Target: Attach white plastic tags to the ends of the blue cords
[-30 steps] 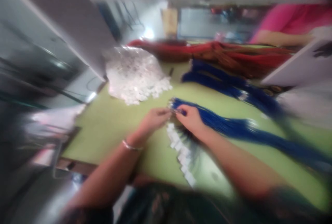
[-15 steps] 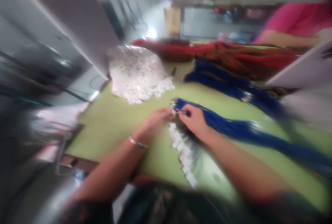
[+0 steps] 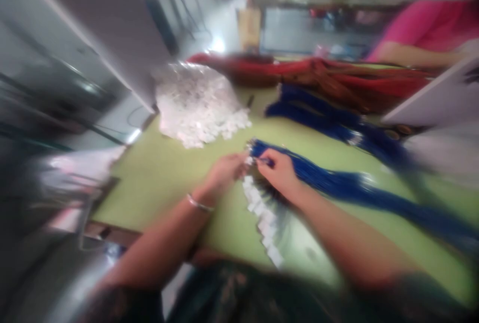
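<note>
A bundle of blue wires (image 3: 337, 183) runs across the green table from its middle to the right edge. At the bundle's left end my right hand (image 3: 277, 167) is closed on blue wire. My left hand (image 3: 227, 169) is pinched close beside it, by a small white piece (image 3: 249, 160); blur hides whether the fingers grip that piece. Below both hands lies a slanting row of white connectors (image 3: 265, 223), with thin dark wires leading off to their right.
A clear plastic bag of white pieces (image 3: 198, 106) lies open at the back left. Behind are more blue wires (image 3: 318, 116) and long red and brown wires (image 3: 337, 81). A person in a pink sleeve (image 3: 419, 26) is at the far right.
</note>
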A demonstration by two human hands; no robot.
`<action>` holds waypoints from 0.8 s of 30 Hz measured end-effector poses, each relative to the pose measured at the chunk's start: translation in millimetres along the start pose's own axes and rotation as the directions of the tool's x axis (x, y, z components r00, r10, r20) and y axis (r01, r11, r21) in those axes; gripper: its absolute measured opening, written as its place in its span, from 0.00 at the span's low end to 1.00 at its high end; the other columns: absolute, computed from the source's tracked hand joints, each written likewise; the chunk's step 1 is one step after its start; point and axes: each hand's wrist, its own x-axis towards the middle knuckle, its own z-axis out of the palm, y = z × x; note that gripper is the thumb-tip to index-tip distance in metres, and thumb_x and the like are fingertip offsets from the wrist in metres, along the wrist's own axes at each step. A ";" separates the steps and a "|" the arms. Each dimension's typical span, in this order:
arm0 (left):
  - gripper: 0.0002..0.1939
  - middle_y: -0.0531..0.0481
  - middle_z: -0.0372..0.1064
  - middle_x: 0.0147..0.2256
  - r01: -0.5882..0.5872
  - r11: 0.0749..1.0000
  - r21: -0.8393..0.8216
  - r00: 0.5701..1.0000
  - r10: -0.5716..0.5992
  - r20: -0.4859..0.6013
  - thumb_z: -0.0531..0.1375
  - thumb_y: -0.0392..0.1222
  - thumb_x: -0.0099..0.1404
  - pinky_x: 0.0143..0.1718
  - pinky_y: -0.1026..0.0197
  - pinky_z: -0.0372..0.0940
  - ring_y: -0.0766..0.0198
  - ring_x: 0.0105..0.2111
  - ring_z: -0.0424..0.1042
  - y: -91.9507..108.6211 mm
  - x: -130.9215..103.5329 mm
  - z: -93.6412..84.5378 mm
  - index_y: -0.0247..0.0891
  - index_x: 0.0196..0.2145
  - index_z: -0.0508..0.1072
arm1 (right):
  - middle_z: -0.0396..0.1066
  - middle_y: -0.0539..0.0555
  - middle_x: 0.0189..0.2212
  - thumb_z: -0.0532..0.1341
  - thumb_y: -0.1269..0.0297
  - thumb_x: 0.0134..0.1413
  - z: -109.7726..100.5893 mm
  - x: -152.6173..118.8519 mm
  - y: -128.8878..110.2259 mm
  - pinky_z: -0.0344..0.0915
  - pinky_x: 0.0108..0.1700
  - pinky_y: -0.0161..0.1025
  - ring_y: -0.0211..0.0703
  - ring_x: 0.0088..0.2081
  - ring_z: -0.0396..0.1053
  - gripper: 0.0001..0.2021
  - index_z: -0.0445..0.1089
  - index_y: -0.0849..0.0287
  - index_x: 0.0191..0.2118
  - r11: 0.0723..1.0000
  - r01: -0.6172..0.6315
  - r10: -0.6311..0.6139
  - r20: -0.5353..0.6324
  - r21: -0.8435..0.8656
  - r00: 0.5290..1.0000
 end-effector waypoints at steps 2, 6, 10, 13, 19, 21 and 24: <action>0.15 0.53 0.66 0.17 -0.018 0.999 0.030 1.000 0.019 -0.018 0.66 0.49 0.55 0.16 0.69 0.51 0.75 0.15 0.59 -1.1 0.0 0.3 0.33 0.25 0.71 | 0.68 0.48 0.20 0.59 0.64 0.44 0.1 -0.1 -0.1 0.56 0.27 0.32 0.36 0.24 0.62 0.05 0.68 0.59 0.25 0.999 0.008 -0.008 0.006 -0.035 1.000; 0.17 0.53 0.66 0.18 -0.052 0.997 0.052 0.998 0.054 -0.031 0.65 0.52 0.55 0.18 0.69 0.54 0.75 0.15 0.60 0.0 -3.3 0.5 0.33 0.26 0.72 | 0.69 0.49 0.20 0.58 0.65 0.43 -0.2 -0.9 -3.1 0.55 0.26 0.32 0.36 0.22 0.62 0.04 0.68 0.58 0.25 0.994 -0.007 0.008 0.003 -0.109 1.000; 0.16 0.50 0.70 0.21 -0.077 0.994 0.072 0.997 0.074 0.038 0.67 0.50 0.53 0.22 0.68 0.59 0.72 0.19 0.65 1.1 -7.0 0.0 0.32 0.30 0.74 | 0.68 0.48 0.19 0.58 0.65 0.43 0.4 -1.8 -3.7 0.54 0.26 0.32 0.36 0.21 0.61 0.04 0.68 0.58 0.25 0.993 -0.021 0.022 0.005 -0.119 1.000; 0.17 0.48 0.73 0.24 -0.093 0.992 0.083 0.994 0.087 0.067 0.69 0.47 0.51 0.25 0.67 0.62 0.71 0.22 0.68 -1.4 -6.5 1.2 0.32 0.33 0.75 | 0.69 0.48 0.20 0.58 0.64 0.44 0.7 -1.2 0.8 0.55 0.26 0.32 0.36 0.23 0.61 0.05 0.69 0.59 0.26 0.997 0.003 0.000 0.043 -0.077 0.999; 0.16 0.48 0.73 0.23 -0.120 0.987 0.109 0.992 0.114 0.059 0.68 0.48 0.52 0.24 0.67 0.63 0.69 0.21 0.69 -4.6 -3.2 3.6 0.33 0.33 0.76 | 0.68 0.48 0.21 0.58 0.64 0.47 -5.9 5.1 7.6 0.56 0.27 0.31 0.35 0.24 0.60 0.07 0.69 0.61 0.25 0.998 0.016 -0.028 0.178 0.068 0.984; 0.16 0.47 0.73 0.22 -0.118 0.986 0.122 0.992 0.111 0.059 0.68 0.49 0.52 0.23 0.67 0.62 0.69 0.21 0.69 -3.7 -3.3 3.1 0.33 0.33 0.76 | 0.66 0.48 0.20 0.58 0.64 0.45 -7.9 6.4 7.5 0.55 0.27 0.31 0.35 0.24 0.60 0.07 0.68 0.61 0.24 0.997 -0.007 -0.006 0.166 0.078 0.986; 0.15 0.48 0.71 0.21 -0.120 0.979 0.165 0.991 0.108 0.076 0.67 0.48 0.53 0.22 0.67 0.60 0.70 0.19 0.67 -2.7 -4.3 1.9 0.33 0.32 0.76 | 0.65 0.47 0.19 0.58 0.65 0.43 -9.1 6.4 7.7 0.54 0.26 0.31 0.34 0.24 0.58 0.06 0.69 0.61 0.23 0.998 -0.009 -0.002 0.180 0.058 0.984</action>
